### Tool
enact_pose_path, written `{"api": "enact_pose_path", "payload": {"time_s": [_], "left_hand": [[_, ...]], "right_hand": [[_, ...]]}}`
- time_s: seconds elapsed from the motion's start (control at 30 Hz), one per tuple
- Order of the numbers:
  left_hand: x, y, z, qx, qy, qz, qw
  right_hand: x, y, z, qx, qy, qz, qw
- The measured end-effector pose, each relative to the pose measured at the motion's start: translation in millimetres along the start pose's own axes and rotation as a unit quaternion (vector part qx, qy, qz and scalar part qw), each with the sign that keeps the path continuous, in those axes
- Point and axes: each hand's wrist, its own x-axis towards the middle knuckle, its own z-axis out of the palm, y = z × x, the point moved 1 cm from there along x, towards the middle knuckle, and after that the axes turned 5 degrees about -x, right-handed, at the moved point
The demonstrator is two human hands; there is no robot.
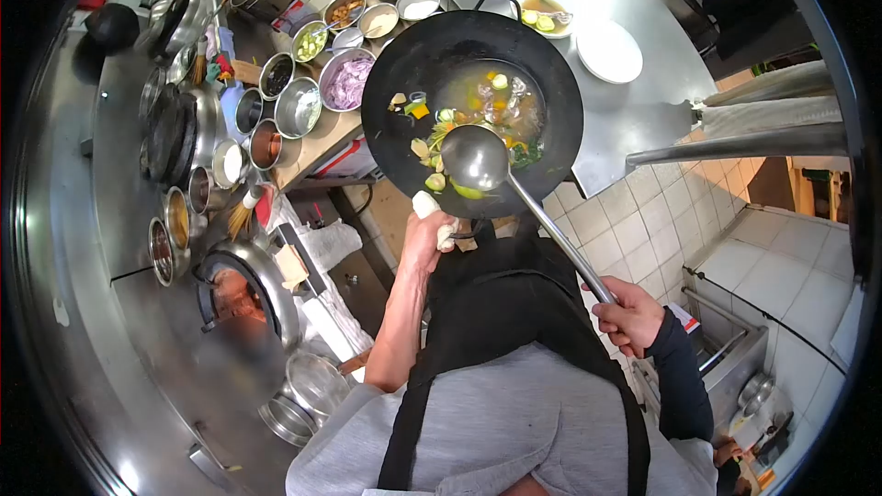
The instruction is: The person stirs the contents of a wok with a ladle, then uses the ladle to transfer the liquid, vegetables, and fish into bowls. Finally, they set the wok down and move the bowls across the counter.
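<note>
One head view. Grips wok by its cloth-wrapped handle, left hand fingers closed around it; clamps right hand fingers on ladle shaft; rests ladle bowl in wok's broth and vegetables, beside steel surface.

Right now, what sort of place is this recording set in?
Probably a commercial restaurant kitchen: a large black round metal wok of broth and vegetables with a long-handled steel ladle in it, a row of round steel bowls of cut ingredients, and a steel cooking range with a round burner opening.
</note>
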Motion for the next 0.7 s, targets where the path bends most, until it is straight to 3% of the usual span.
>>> {"api": "enact_pose_path", "payload": {"time_s": [0.23, 0.27, 0.37, 0.47, 0.57, 0.63, 0.7], "left_hand": [[0, -2, 2, 0.002, 0.017, 0.005, 1.0], [0, -4, 2, -0.004, 0.013, 0.002, 1.0], [0, -6, 3, -0.011, 0.005, 0.002, 1.0], [0, -6, 1, -0.005, 0.007, 0.013, 1.0], [-1, -5, 3, -0.002, 0.005, 0.011, 1.0], [-2, -5, 2, -0.004, 0.0, 0.012, 1.0], [0, -6, 3, -0.008, -0.009, 0.02, 1.0]], "right_hand": [[6, 4, 11, 0.025, 0.001, 0.012, 1.0], [9, 7, 3, 0.059, -0.041, 0.004, 0.997], [15, 17, -1, 0.02, -0.002, -0.01, 1.0], [7, 8, 13, -0.146, 0.123, -0.074, 0.979], [31, 32, -3, -0.182, 0.216, -0.204, 0.937], [37, 29, -4, -0.162, 0.246, -0.217, 0.931], [34, 17, -4, -0.115, 0.249, -0.171, 0.946]]}}
